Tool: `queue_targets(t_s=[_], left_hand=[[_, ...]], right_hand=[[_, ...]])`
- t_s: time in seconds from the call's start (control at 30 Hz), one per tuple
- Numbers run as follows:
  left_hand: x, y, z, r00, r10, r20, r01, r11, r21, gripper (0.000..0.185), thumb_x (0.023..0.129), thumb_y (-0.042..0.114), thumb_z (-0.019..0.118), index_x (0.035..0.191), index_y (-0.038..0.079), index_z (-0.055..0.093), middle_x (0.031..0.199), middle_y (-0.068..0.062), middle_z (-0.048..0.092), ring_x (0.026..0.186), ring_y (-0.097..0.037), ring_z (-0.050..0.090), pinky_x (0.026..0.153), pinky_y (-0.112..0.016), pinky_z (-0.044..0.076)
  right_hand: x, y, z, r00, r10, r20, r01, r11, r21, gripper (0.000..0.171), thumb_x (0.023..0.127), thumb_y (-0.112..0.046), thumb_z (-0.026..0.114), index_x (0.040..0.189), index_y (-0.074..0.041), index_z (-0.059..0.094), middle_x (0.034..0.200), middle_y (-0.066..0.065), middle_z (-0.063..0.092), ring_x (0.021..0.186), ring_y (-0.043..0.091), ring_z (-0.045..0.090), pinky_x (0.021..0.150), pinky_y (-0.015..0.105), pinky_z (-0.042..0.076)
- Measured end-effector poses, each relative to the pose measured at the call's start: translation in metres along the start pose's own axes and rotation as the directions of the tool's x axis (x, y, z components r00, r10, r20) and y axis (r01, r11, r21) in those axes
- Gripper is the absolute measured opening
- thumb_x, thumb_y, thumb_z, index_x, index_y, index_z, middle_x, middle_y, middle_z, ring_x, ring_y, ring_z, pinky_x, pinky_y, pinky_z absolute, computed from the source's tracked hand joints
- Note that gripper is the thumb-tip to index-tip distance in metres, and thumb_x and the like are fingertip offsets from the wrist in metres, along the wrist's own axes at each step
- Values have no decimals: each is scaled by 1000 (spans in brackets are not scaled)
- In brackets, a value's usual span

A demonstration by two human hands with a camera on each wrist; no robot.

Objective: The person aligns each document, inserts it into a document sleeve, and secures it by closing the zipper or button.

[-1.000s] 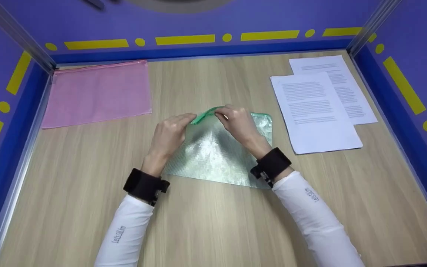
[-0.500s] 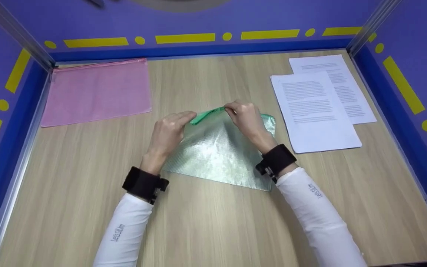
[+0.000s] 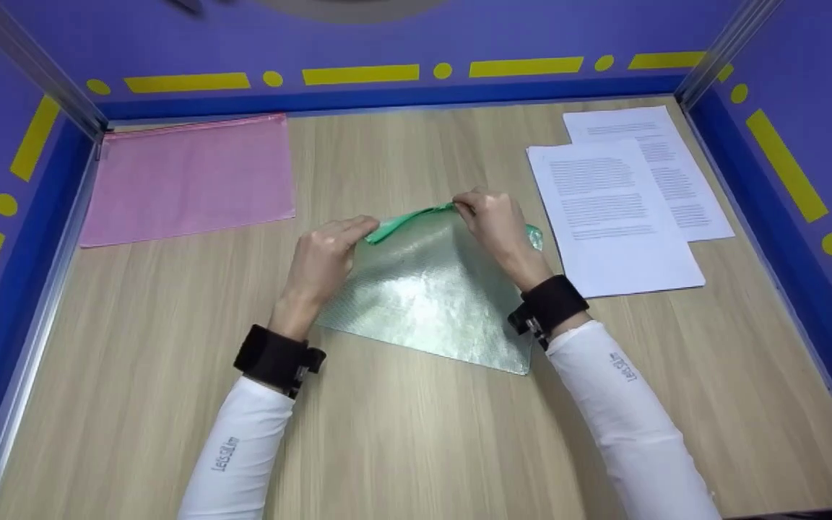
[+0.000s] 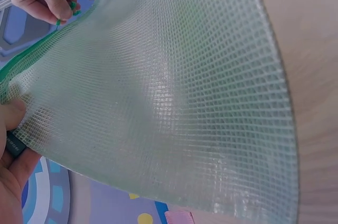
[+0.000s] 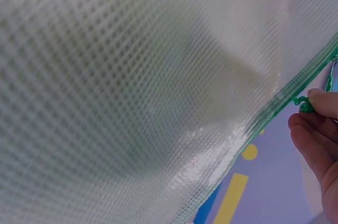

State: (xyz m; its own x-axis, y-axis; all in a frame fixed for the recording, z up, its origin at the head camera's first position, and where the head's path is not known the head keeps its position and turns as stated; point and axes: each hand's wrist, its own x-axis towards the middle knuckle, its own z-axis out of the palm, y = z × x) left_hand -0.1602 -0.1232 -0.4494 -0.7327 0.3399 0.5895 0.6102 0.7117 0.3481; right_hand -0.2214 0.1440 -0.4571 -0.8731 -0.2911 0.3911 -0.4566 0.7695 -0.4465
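Note:
A translucent green mesh zipper pouch (image 3: 423, 296) is held up off the table by its green zipper edge (image 3: 416, 217), its lower edge towards the person. My left hand (image 3: 322, 260) grips the pouch's upper left corner; in the left wrist view, its thumb (image 4: 11, 114) lies on the mesh and a small dark lettered piece (image 4: 15, 145) shows by the fingers. My right hand (image 3: 495, 224) pinches a small green zipper pull (image 5: 305, 104) between thumb and finger, along the zipper edge. The pouch's right upper corner shows beyond the right wrist.
A pink mesh zipper pouch (image 3: 192, 180) lies flat at the back left. Two stacks of printed paper (image 3: 618, 217) overlap at the back right, near my right forearm. Purple and blue walls (image 3: 416, 43) enclose the wooden table (image 3: 401, 433) at the back and sides.
My right hand has slid to the right and slightly away along the zipper edge, leaving more green edge visible between the hands. My left hand keeps its hold, shifted slightly left.

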Motion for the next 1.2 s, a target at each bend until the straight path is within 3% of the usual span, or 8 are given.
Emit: queue_targets(t_s=[0.2, 0.57, 1.2], left_hand=[[-1, 0, -2, 1000, -10, 1, 10, 1000, 3, 23, 92, -3, 62, 109, 4, 75, 106, -15, 76, 96, -29, 75, 83, -35, 61], [0, -3, -2, 999, -36, -16, 36, 999, 4, 23, 91, -7, 61, 109, 1, 74, 106, -16, 76, 97, -30, 74, 86, -35, 60], [-5, -12, -10, 986, -168, -18, 168, 986, 17, 23, 94, -4, 59, 111, 1, 73, 109, -17, 75, 101, -31, 73, 88, -36, 60]], right_hand=[[-3, 9, -6, 998, 67, 5, -67, 997, 22, 13, 92, -6, 66, 100, 0, 75, 99, 18, 76, 88, 29, 75, 79, 34, 62], [-4, 20, -12, 997, 71, -37, -73, 996, -53, 12, 92, -4, 67, 97, 0, 77, 94, 18, 76, 84, 32, 75, 76, 39, 61], [-15, 46, -22, 993, 87, -73, -94, 992, -87, 12, 92, -3, 67, 95, 1, 77, 91, 18, 76, 84, 33, 74, 76, 43, 60]])
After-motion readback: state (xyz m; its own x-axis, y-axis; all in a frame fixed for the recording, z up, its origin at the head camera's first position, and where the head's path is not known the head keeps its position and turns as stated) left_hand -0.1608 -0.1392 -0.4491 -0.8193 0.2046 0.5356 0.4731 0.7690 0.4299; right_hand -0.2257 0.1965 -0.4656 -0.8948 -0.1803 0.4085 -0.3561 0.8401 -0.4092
